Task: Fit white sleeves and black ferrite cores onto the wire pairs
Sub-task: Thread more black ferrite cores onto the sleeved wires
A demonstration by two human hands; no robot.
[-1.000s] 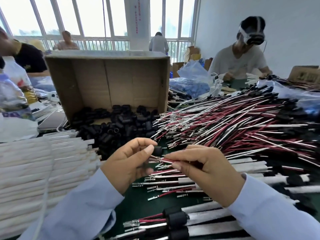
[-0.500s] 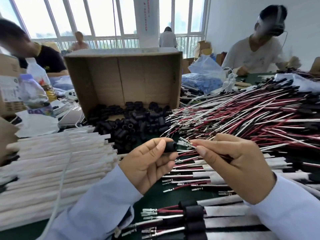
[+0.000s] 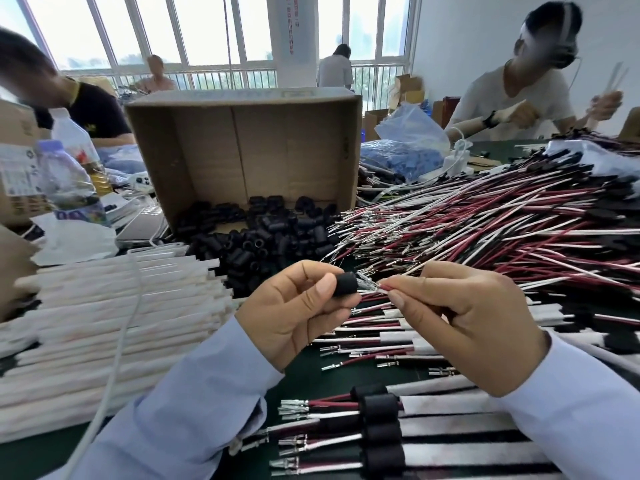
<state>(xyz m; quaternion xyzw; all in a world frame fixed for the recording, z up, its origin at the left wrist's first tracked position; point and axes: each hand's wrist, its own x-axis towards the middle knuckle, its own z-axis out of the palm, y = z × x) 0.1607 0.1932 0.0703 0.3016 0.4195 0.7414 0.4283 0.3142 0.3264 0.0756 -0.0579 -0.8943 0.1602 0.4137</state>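
The left hand (image 3: 298, 317) pinches a short black cylindrical ferrite core (image 3: 346, 284) between thumb and forefinger, with the other fingers curled below it; the core's open end faces right. The right hand (image 3: 460, 323) pinches a red and white wire pair (image 3: 382, 288) close behind its metal terminals, thumb and forefinger closed on the wires; the terminal tips sit at the mouth of the core, though whether they have entered it cannot be told. Both hands are raised over the dark green table (image 3: 308, 377), near the middle of the scene.

Far of the hands, a brown cardboard box (image 3: 242, 150) lies on its side, open toward the camera; a heap of loose black cores (image 3: 263, 237) spills from it onto the table. To the left lies a wide stack of long white sleeves (image 3: 104, 323); a thin white cable (image 3: 117, 341) runs across it. To the right spreads a large heap of bare red and white wire pairs (image 3: 485, 230), terminals pointing left. Under the right hand lie sleeved wire pairs without cores (image 3: 398, 337); nearest the camera lies a row of finished wire pairs (image 3: 381, 408), each with a black core just beside a white sleeve. At the far left stand clear plastic bottles (image 3: 69, 181).
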